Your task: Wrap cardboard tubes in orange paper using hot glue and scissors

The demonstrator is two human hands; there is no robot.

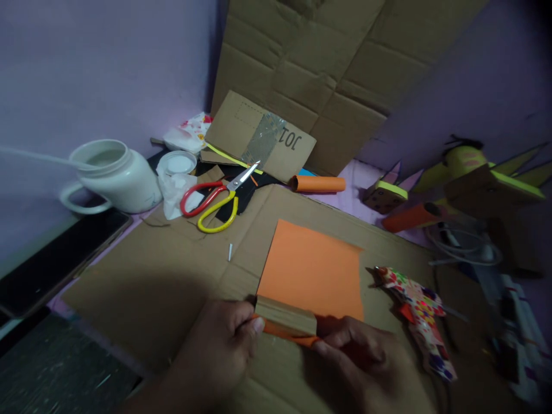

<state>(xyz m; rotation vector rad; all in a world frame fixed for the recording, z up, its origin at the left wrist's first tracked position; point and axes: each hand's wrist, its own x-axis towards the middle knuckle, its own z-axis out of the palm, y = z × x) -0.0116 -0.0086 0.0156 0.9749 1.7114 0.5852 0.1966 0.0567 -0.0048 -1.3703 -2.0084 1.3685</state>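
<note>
An orange paper sheet (313, 270) lies flat on a brown cardboard sheet (172, 287). On its near end rests a small cardboard roll (287, 316), and the paper's near edge is folded up against it. My left hand (224, 339) pinches the left end of the roll and the paper edge between thumb and fingers. At the right end, my right hand (362, 356) pinches the orange paper edge. Some fingers of both hands are hidden beneath or behind the paper.
Scissors (215, 201) with red and yellow handles lie beyond the paper. A patterned glue gun (418, 316) is at right. At left stand a white mug (121, 178) and a phone (60, 253). An orange paper tube (319, 184) lies at the back.
</note>
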